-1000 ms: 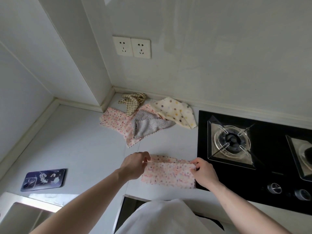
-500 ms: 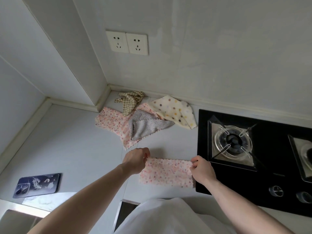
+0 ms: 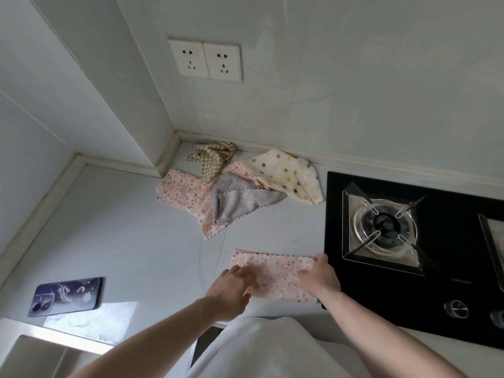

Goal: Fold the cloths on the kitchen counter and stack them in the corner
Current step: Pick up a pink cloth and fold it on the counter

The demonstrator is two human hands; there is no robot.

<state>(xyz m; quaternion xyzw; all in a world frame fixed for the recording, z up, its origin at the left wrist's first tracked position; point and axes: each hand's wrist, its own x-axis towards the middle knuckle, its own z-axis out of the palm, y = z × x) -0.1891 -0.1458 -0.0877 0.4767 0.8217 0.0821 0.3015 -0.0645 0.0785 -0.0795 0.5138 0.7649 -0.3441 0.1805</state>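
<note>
A pink dotted cloth [image 3: 275,267], folded into a strip, lies flat on the grey counter [image 3: 122,236] near the front edge. My left hand [image 3: 231,287] lies on its left end with fingers spread; it is blurred. My right hand [image 3: 320,276] holds the cloth's right end beside the stove. Farther back lie unfolded cloths: a second pink dotted cloth [image 3: 182,192], a grey cloth [image 3: 240,203] on top of it, a cream cloth with big dots [image 3: 283,173] and a brown checked cloth [image 3: 212,156] in the wall corner.
A black gas stove [image 3: 450,268] with a burner [image 3: 384,227] fills the right side. A phone [image 3: 66,296] lies at the left, above the sink edge [image 3: 54,339]. Two wall sockets [image 3: 204,60] sit above the corner.
My left hand has let go of the cloth's upper left corner and moved down onto its left end. The strip now lies flat. The camera has tilted a little.
</note>
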